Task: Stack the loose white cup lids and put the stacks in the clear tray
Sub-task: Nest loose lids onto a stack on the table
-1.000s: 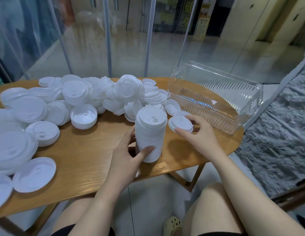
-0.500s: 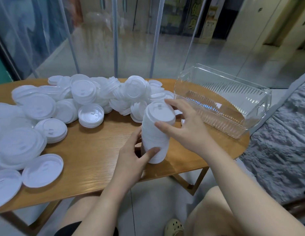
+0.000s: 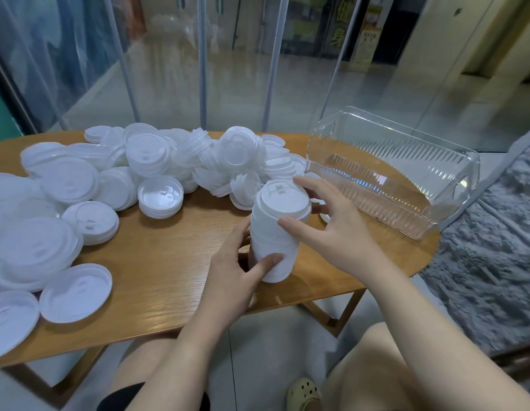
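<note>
Glass-walled room with a tiled corridor beyond; a grey textured cover (image 3: 492, 250) lies at the right. A rounded wooden table (image 3: 169, 262) fills the near-left and centre.

A tall stack of lids (image 3: 274, 232) stands upright on the table near its front edge, about centre. The left hand (image 3: 232, 271) grips the stack low down, thumb curled across the near side and fingers wrapped round the far side. The right hand (image 3: 332, 229) is at the top of the stack, fingers curled round the top lid (image 3: 283, 197), thumb on the near rim, the other fingers round the far and right rim.

A pile of loose lids (image 3: 180, 161) is spread over the far and left part of the table, some in short stacks, some tipped on edge. Bigger flat lids (image 3: 75, 293) lie near the left front edge. A short stack (image 3: 160, 197) sits between the pile and the tall stack.

The clear tray (image 3: 394, 173) sits on the right end of the table, just right of the right hand, with ribbed walls and cut-out handles at the ends; no lids seen in it.

Bare knees and a beige clog (image 3: 303, 396) show below the table.
</note>
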Demonstrator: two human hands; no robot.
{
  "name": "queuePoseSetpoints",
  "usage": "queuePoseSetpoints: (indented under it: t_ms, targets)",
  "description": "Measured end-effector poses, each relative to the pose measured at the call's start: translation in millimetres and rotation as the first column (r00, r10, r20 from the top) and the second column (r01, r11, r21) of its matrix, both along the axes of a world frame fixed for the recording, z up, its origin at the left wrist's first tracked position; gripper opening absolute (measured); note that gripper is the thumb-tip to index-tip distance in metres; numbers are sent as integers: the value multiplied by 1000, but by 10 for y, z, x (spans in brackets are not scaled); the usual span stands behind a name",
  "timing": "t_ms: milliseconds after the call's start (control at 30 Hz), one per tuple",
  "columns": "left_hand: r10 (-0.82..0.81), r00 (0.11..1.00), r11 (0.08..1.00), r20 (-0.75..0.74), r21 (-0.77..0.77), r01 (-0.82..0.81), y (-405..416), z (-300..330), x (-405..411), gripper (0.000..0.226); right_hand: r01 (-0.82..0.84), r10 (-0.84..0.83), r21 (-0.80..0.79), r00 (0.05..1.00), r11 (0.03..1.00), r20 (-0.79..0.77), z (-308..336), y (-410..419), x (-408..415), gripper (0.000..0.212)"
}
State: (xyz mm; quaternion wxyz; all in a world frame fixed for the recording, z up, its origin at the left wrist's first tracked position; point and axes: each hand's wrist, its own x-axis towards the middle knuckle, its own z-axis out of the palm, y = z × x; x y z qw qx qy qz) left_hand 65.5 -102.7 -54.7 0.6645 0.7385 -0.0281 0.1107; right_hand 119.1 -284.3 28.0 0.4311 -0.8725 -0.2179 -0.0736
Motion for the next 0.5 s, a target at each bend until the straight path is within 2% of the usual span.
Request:
queuePoseSetpoints:
  t_ms: [100, 200, 233, 300, 400, 500]
  targets:
    - [9, 1000, 1000, 7, 6, -9, 0, 1, -1, 68, -16, 17, 46, 1000, 999, -16, -15, -76, 5, 75]
    - [15, 1000, 1000, 7, 23, -15, 2, 19, -16, 69, 130, -131, 128, 991, 983, -6, -141, -319, 176, 52]
    - [14, 1000, 999, 3, 29, -14, -1, 16, -17, 68, 212, -211, 93, 977, 973, -18, -231, -438, 274, 43]
    - [17, 1000, 999, -6, 34, -17, -5, 23, -22, 66, 317, -321, -86, 946, 945, -39, -478, -698, 487, 35]
    - [25, 1000, 999, -1, 38, -25, -11, 42, -27, 65, 303, -334, -358, 942, 883, -28, -828, -950, 699, 38]
    - [28, 1000, 999, -6, 37, -27, -17, 50, -31, 66, 319, -312, -418, 946, 851, 88, -937, -995, 769, 24]
